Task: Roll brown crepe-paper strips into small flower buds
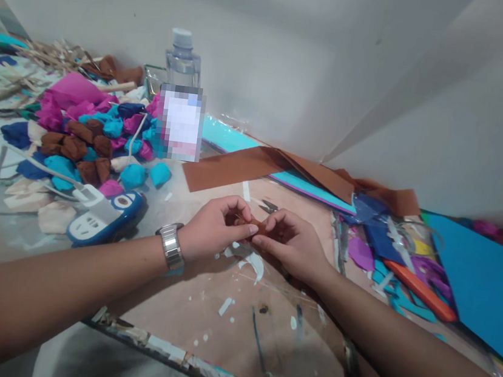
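Between my hands is a small piece of brown crepe paper, pinched by both. My left hand, with a metal-banded watch on its wrist, closes thumb and fingers on the piece's left end. My right hand pinches its right end, close to the left fingertips. Just beyond the fingers lie the tips of scissors; the rest of them is hidden. Behind the hands a long folded brown paper strip stretches across the board.
To the left, a power strip with a white cable stands beside a heap of coloured paper puffs. A phone leans before a water bottle. On the right are an orange-handled tool, paper scraps and blue sheets.
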